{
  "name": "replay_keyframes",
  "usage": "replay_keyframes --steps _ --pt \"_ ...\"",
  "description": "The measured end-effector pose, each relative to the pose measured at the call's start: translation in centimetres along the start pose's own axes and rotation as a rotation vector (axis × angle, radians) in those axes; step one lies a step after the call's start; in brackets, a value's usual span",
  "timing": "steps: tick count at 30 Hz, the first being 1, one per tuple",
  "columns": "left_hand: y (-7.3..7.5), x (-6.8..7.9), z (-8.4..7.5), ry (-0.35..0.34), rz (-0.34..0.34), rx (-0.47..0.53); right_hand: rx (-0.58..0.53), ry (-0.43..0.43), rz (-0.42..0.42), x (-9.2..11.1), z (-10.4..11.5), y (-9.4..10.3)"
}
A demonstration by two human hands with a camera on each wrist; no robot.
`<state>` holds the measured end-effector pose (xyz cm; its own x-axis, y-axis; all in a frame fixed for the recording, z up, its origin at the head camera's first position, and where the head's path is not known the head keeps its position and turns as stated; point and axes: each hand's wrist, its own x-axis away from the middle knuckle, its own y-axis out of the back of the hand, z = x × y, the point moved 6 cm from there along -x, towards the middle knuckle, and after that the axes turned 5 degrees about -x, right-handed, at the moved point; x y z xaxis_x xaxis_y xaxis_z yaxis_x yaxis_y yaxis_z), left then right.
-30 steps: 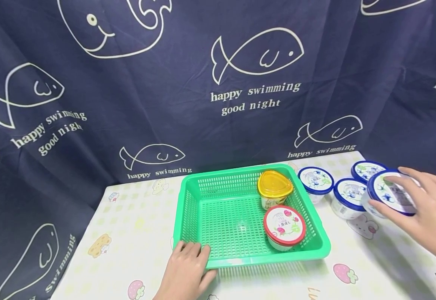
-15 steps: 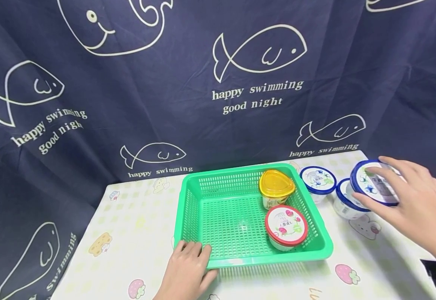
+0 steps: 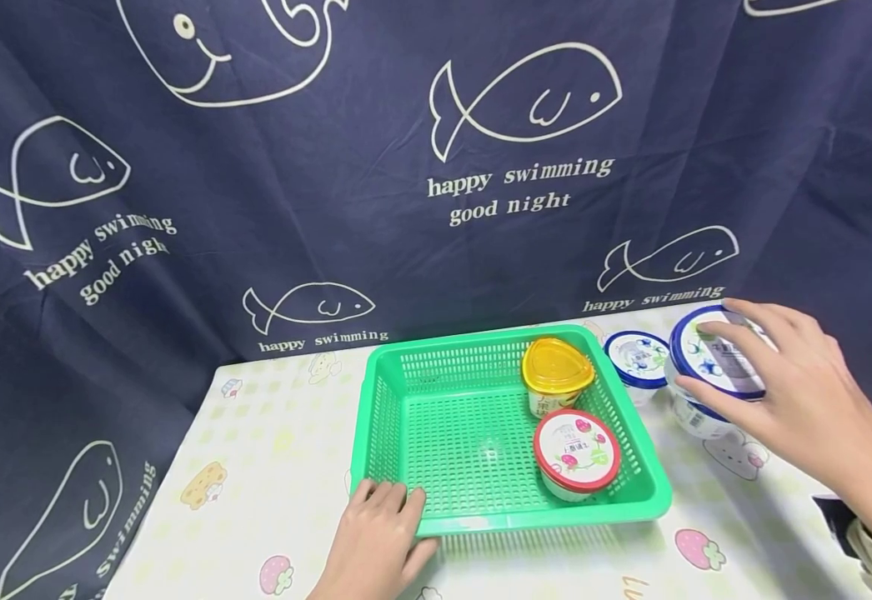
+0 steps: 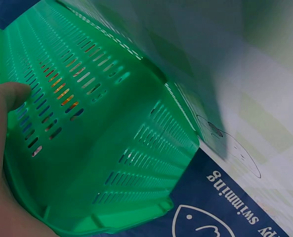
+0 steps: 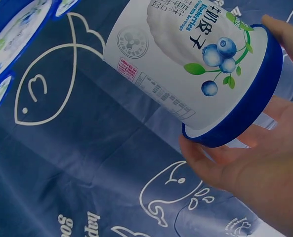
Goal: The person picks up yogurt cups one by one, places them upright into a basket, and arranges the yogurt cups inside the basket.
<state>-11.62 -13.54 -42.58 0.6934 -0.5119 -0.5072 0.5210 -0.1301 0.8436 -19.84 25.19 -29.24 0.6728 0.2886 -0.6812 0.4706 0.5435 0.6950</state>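
My left hand grips the front left corner of a green plastic basket, with its thumb on the outer wall in the left wrist view. Inside the basket's right side stand a red-lidded tub and a yellow-lidded cup. My right hand holds a blueberry yogurt tub by its blue lid, thumb and fingers at opposite edges. Raised off the table, that tub overlaps another blue-lidded tub in the head view. A further blue-lidded tub stands beside the basket.
A patterned white cloth covers the table under the basket. Behind it hangs a dark blue curtain with white fish drawings. In the right wrist view, blue lids show at the upper left.
My right hand has carried the blueberry yogurt tub leftward, toward the basket. My left hand keeps its grip on the basket corner.
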Motion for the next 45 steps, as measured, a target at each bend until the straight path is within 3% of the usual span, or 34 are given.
replay_keyframes --steps 24,38,45 --pt "0.3 -0.1 0.2 -0.001 0.014 -0.006 -0.062 0.182 0.035 -4.0 4.7 -2.7" --pt "0.0 -0.1 0.2 0.0 0.034 0.001 -0.112 0.254 0.131 -6.0 7.5 -5.3" --pt "0.0 -0.1 0.1 -0.005 0.012 0.001 -0.121 0.306 0.17 -7.0 8.9 -6.6"
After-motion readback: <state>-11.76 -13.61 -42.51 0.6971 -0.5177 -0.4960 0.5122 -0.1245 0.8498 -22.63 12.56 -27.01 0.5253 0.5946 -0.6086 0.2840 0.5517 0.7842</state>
